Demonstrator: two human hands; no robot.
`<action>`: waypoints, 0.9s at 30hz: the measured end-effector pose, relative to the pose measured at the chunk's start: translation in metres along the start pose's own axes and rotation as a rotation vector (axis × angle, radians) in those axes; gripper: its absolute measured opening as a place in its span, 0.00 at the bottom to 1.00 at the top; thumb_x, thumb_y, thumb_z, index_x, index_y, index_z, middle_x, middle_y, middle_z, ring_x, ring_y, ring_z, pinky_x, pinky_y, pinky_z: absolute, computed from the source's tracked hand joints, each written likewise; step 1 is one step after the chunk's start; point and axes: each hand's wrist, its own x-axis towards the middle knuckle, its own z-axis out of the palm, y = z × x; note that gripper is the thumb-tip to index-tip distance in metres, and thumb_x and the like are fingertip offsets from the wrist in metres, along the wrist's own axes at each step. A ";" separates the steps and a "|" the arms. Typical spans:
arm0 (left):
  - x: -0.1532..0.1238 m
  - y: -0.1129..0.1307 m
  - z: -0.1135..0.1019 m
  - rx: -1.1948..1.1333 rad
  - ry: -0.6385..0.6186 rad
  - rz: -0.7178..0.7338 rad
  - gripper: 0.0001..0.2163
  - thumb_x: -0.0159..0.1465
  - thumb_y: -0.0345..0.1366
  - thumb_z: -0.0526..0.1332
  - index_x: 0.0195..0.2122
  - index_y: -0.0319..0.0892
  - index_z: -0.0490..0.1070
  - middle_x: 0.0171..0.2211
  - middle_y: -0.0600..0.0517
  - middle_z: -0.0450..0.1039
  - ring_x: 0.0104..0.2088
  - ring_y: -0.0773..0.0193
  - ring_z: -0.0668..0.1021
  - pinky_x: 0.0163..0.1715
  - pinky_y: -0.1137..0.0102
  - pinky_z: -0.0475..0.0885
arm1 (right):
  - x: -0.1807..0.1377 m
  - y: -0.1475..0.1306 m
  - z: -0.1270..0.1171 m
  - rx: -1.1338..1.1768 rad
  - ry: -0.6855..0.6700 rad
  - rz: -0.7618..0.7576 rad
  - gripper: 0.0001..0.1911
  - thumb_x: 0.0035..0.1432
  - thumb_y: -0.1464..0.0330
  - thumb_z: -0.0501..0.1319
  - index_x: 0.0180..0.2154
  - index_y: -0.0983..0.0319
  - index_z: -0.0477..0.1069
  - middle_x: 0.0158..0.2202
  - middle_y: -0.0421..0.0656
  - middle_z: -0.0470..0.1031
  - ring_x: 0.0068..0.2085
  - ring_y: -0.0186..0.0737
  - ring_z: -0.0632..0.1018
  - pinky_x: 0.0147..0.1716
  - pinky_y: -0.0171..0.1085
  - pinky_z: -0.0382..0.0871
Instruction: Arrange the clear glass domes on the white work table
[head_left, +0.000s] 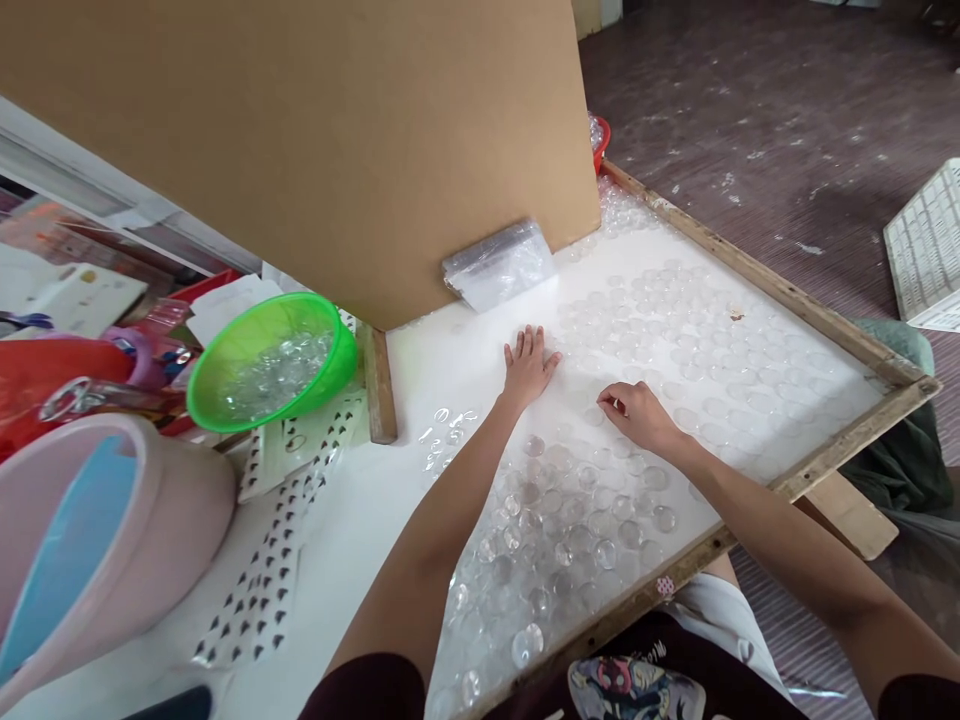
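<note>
My left hand lies flat on the white tabletop, fingers spread, with nothing in it. To its right, my right hand is closed in a pinch low over the table; whatever its fingertips hold, if anything, is too small to make out. Clear round discs cover the surface nearest my body, many overlapping. More clear discs lie spread in a flatter layer beyond my right hand. Just past my left fingertips, a stack of clear plastic bags leans against a large brown board.
A wooden rim edges the table. At left stand a green bowl of clear pieces, a pink tub and sheets of small dark shapes. A red container shows behind the board; a white crate is far right.
</note>
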 end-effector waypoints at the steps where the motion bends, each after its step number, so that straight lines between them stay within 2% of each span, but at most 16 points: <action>1: 0.002 0.001 -0.001 0.000 0.013 0.010 0.32 0.72 0.49 0.45 0.73 0.40 0.42 0.73 0.39 0.38 0.73 0.47 0.45 0.68 0.44 0.39 | 0.000 0.000 0.000 0.002 0.000 0.004 0.08 0.63 0.76 0.57 0.34 0.59 0.71 0.34 0.38 0.78 0.29 0.34 0.74 0.45 0.40 0.64; 6: -0.013 0.005 0.001 0.017 0.084 0.044 0.33 0.72 0.51 0.44 0.73 0.37 0.41 0.73 0.37 0.39 0.73 0.48 0.45 0.69 0.44 0.38 | 0.001 -0.002 -0.003 0.028 0.004 0.015 0.08 0.63 0.76 0.57 0.34 0.59 0.71 0.34 0.38 0.78 0.29 0.34 0.73 0.46 0.41 0.63; 11: -0.033 0.003 0.014 -0.033 0.082 -0.085 0.37 0.70 0.56 0.46 0.73 0.37 0.38 0.73 0.36 0.36 0.73 0.44 0.41 0.67 0.41 0.40 | 0.000 -0.005 -0.004 0.045 -0.017 0.003 0.07 0.64 0.75 0.57 0.35 0.59 0.71 0.34 0.39 0.78 0.29 0.34 0.73 0.47 0.42 0.63; 17: -0.021 0.003 0.014 -0.070 0.031 -0.065 0.39 0.69 0.57 0.47 0.73 0.37 0.38 0.73 0.36 0.33 0.73 0.46 0.39 0.68 0.42 0.39 | 0.001 -0.003 -0.003 0.016 -0.019 0.013 0.08 0.63 0.76 0.57 0.34 0.59 0.70 0.33 0.38 0.78 0.30 0.35 0.74 0.46 0.41 0.63; 22: -0.016 -0.001 0.011 -0.141 0.085 0.019 0.39 0.70 0.54 0.48 0.73 0.38 0.33 0.74 0.39 0.30 0.73 0.50 0.37 0.69 0.48 0.40 | 0.001 -0.002 -0.004 0.013 -0.004 0.019 0.08 0.63 0.75 0.57 0.33 0.59 0.70 0.33 0.39 0.78 0.30 0.35 0.74 0.45 0.41 0.64; 25: -0.027 -0.010 0.014 -0.144 0.119 -0.077 0.40 0.70 0.54 0.48 0.73 0.35 0.32 0.73 0.36 0.32 0.73 0.48 0.38 0.69 0.47 0.40 | 0.000 -0.002 -0.003 0.015 -0.007 0.015 0.08 0.63 0.75 0.57 0.33 0.59 0.70 0.34 0.39 0.78 0.29 0.35 0.74 0.46 0.41 0.64; 27: -0.035 -0.015 0.016 -0.102 0.098 -0.156 0.40 0.70 0.55 0.48 0.72 0.32 0.34 0.73 0.32 0.34 0.73 0.45 0.40 0.69 0.44 0.40 | 0.000 -0.003 -0.003 0.016 -0.010 0.007 0.08 0.63 0.75 0.57 0.34 0.59 0.71 0.33 0.39 0.78 0.29 0.35 0.75 0.46 0.42 0.64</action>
